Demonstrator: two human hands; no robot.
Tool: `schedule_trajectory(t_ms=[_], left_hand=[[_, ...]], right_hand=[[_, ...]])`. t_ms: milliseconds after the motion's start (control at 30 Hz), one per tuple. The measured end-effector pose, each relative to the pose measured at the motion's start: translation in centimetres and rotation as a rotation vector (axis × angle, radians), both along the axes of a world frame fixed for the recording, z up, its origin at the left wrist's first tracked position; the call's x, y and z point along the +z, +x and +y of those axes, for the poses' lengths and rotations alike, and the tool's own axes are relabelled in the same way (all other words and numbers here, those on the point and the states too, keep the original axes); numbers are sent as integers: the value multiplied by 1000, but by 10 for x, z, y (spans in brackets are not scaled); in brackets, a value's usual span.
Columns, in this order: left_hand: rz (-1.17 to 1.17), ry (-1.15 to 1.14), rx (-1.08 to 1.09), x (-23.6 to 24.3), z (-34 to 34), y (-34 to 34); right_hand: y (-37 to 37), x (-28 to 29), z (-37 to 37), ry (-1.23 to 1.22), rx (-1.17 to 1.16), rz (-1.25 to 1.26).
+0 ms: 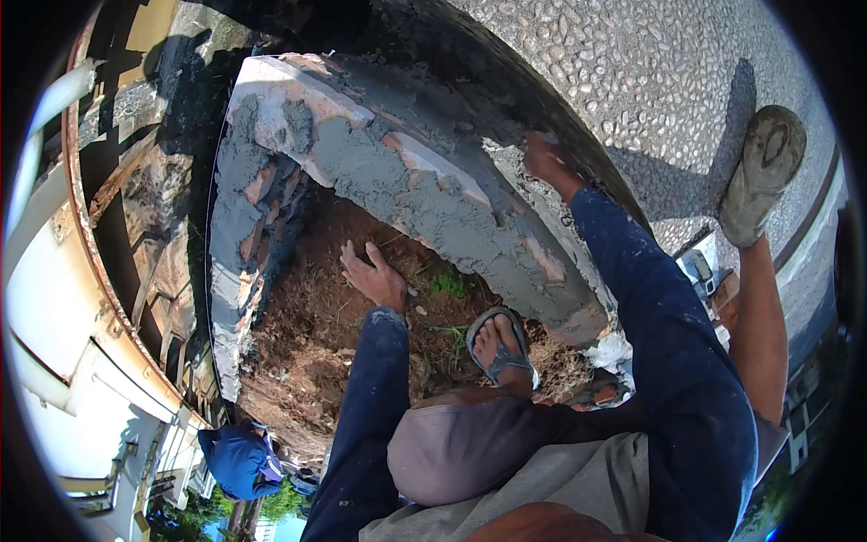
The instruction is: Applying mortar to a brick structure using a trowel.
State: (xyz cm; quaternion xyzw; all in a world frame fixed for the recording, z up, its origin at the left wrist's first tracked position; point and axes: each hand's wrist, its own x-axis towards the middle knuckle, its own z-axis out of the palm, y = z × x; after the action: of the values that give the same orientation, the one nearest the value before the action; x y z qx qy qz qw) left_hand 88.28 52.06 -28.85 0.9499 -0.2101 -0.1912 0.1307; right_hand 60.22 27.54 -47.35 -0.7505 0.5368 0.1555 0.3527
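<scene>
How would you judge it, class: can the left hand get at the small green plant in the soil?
Probably yes: the left hand looks empty, the green plant is just to its right, and nothing seems to block the way between them.

Soil inside wall, left hand over soil, right hand at wall's right side, plant between left hand and foot, paving right of wall.

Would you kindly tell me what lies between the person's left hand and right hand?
In the head view, from the left hand toward the right hand, there is a strip of brown soil, then the mortar-smeared wall.
</scene>
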Motion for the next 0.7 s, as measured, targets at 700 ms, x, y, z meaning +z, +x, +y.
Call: schedule_trajectory(t_ms=[700], left_hand=[[-47,34,45,4,12,12]], right_hand=[[-21,203,16,44,383,-347]])
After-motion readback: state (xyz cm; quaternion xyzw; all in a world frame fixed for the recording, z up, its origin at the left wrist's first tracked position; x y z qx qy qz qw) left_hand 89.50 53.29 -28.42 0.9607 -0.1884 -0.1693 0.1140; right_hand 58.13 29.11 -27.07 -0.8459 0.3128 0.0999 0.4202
